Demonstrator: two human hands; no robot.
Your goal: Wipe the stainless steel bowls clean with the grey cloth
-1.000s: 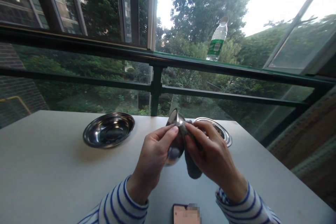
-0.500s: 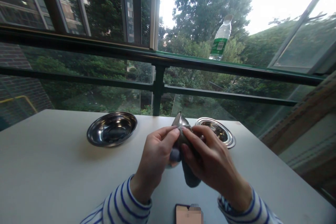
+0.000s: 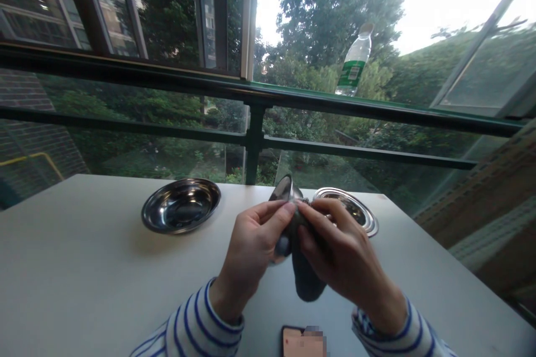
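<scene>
Between my hands, above the table, a small shiny metal bowl (image 3: 285, 188) is held tilted on its side. My left hand (image 3: 256, 248) grips its near rim, thumb on top and fingers behind. My right hand (image 3: 345, 245) is closed on a dark grey cloth (image 3: 307, 279) and presses it against the bowl's outer side near the rim. The cloth's lower end hangs down below my fingers. Both hands' fingertips meet close together at the rim. Part of the bowl is hidden behind my hands and the cloth.
A wide steel bowl (image 3: 181, 206) stands at the table's back left, and an oval steel dish (image 3: 367, 217) at the back right. A phone (image 3: 304, 343) lies at the near edge of view. Behind the white table (image 3: 104, 279), a bottle (image 3: 354, 67) stands by the green railing (image 3: 293, 99).
The cloth has shifted slightly along the bowl, and the bowl has tilted a little in my fingers. Both hands keep their hold. The whole view has drifted slightly.
</scene>
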